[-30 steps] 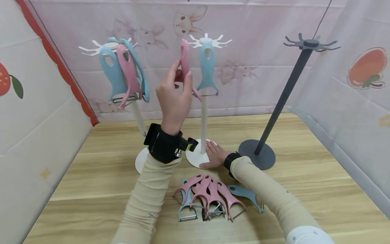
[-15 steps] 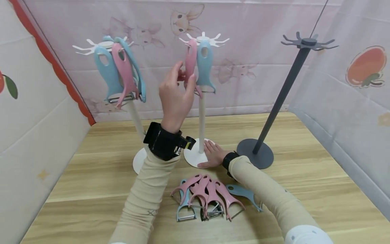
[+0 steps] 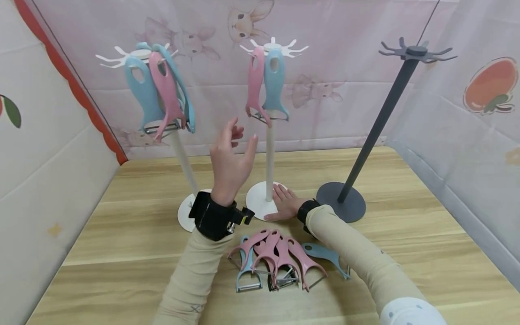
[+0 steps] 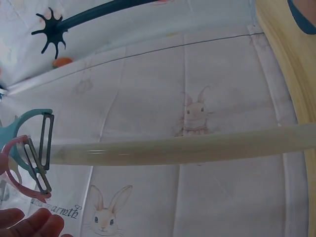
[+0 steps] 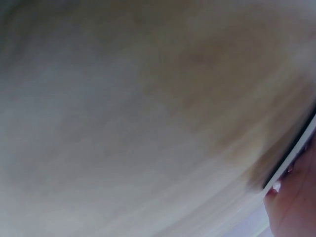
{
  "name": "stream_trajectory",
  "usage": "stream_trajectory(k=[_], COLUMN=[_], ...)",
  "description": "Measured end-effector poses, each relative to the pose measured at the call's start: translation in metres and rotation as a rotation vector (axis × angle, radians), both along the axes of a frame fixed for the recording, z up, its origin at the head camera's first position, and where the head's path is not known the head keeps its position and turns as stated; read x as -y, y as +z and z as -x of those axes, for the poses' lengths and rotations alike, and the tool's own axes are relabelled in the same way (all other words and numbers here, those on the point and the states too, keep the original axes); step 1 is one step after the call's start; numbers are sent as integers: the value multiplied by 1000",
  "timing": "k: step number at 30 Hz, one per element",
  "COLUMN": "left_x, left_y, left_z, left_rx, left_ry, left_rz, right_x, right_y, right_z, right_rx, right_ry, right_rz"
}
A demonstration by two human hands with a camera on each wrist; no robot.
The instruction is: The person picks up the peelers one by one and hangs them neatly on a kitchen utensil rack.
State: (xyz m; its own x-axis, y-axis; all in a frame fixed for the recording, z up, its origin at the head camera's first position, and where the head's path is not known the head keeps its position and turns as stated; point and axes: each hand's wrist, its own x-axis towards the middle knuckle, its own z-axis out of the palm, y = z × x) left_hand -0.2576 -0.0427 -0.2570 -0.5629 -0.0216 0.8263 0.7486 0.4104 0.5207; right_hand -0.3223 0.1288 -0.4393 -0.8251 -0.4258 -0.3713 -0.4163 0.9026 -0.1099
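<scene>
Here we see a pink plastic peeler (image 3: 255,79) hanging blade-down, its long axis nearly vertical, from the white round-based stand (image 3: 270,153) — above the left hand (image 3: 229,169), the nearer one. That raised hand is left of the stand, thumb and fingers loosely parted, holding nothing — while the right hand (image 3: 287,204) rests flat on its base (image 3: 257,204).

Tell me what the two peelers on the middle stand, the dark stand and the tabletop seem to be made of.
Pink peeler and blue peeler: likely smooth plastic, being evenly coloured; their slotted blades look like metal, grey and slightly shiny. Dark stand: matte, perhaps painted metal, being so slender; possibly plastic. Tabletop: streaked woodgrain; real wood or laminate, unclear.
</scene>
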Motion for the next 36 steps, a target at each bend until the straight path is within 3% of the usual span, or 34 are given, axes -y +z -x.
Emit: stream_trajectory(k=[6,12,19,24,28,32,36], left_x=[10,23,35,39,41,44,45], left_y=[-27,-60,-96,-112,-123,-134,-139], left_z=[-8,-23,-41,-52,-57,-61,-66], left_rx=[88,254,381,476,484,436,460], left_ry=[47,107,115,113,83,9,-64], left_rz=[120,378,593,763,872,908,933], right_x=[1,1,-1,-1,-1,0,0], right_y=[2,-2,-2,0,1,1,0], right_z=[0,0,-1,-3,-3,-2,-1], right_rx=[19,19,-17,-26,-9,3,1], right_ry=[-16,-11,4,8,4,-3,-5], right_rz=[-24,2,43,41,40,34,28])
